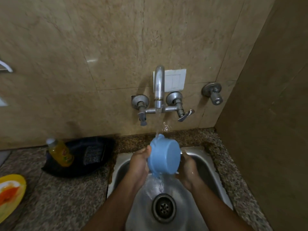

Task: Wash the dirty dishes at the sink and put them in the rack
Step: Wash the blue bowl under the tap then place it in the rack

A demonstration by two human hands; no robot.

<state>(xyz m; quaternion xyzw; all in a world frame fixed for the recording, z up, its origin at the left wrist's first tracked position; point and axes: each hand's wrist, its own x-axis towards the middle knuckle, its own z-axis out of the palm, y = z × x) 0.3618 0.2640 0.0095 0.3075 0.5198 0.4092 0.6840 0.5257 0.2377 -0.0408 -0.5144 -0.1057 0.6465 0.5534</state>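
Observation:
A light blue plastic bowl (pixel 164 155) is held tilted on its side over the steel sink (pixel 206 161), its base facing me. Water from the wall tap (pixel 159 84) falls on its top edge and runs off the bottom toward the drain (pixel 164 207). My left hand (pixel 139 161) grips the bowl's left side, thumb on the rim. My right hand (pixel 187 169) holds the right side, its fingers hidden behind the bowl. A yellow plate (pixel 11 192) smeared with orange sauce lies on the counter at the far left.
A bottle of yellow dish liquid (pixel 60 153) lies on a dark cloth (pixel 86 157) left of the sink. Speckled granite counter (pixel 66 197) surrounds the basin. Tap levers (pixel 185 115) and a separate valve (pixel 214 94) stick out of the tiled wall; a side wall stands close on the right.

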